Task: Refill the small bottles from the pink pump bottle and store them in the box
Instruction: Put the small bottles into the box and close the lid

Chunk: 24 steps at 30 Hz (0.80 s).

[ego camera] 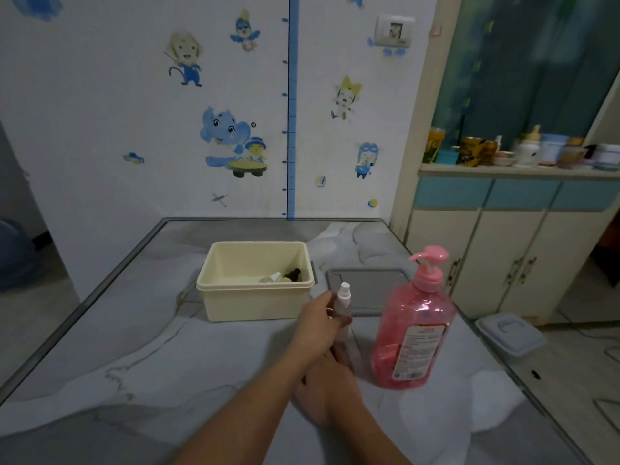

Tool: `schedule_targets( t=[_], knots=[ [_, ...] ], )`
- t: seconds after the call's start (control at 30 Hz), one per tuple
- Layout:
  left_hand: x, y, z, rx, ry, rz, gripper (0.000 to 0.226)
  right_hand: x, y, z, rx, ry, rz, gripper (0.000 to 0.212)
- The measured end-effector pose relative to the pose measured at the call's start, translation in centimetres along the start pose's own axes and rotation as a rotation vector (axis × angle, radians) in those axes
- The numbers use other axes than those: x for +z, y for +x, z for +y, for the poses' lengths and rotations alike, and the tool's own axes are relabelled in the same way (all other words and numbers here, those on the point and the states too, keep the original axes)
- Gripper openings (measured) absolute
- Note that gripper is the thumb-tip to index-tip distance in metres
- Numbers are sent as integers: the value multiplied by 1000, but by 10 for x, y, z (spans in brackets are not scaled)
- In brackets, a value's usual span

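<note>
A small clear spray bottle (344, 307) with a white nozzle stands upright in front of the cream box (235, 303). My left hand (317, 325) grips its upper body just under the nozzle. My right hand (330, 389) lies below, partly under my left wrist, its fingers round the bottle's lower end. The pink pump bottle (414, 330) stands upright on the table just right of both hands, about half full or more. Inside the box lie a pale small bottle (273, 278) and a dark one (295, 273).
A grey flat lid (369, 283) lies on the marbled table (134, 347) behind the spray bottle, right of the box. The table's right edge is close to the pump bottle. A grey lidded container (510, 333) sits on the floor before a cabinet (496, 256).
</note>
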State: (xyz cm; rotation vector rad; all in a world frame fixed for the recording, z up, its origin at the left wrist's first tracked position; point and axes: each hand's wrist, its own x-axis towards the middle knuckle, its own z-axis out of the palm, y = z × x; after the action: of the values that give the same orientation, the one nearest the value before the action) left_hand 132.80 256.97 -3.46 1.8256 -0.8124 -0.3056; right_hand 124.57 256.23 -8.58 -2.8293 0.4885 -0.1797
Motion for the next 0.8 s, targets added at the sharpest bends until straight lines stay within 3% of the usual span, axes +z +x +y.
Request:
schedule_targets(
  t=[0.17,0.47,0.63,0.8],
  knots=[
    [-12,1,8,11,-93,21,29,-5,-3,0,-31,17,71,61],
    [-85,15,44,133,-221,170,27,1,-2,1,15,-3,10,64],
    [-133,39,34,111,-164,287,36,0,0,-1,15,8,16,65],
    [-161,61,15,-46,114,359,45,0,0,0,12,7,32,67]
  ],
)
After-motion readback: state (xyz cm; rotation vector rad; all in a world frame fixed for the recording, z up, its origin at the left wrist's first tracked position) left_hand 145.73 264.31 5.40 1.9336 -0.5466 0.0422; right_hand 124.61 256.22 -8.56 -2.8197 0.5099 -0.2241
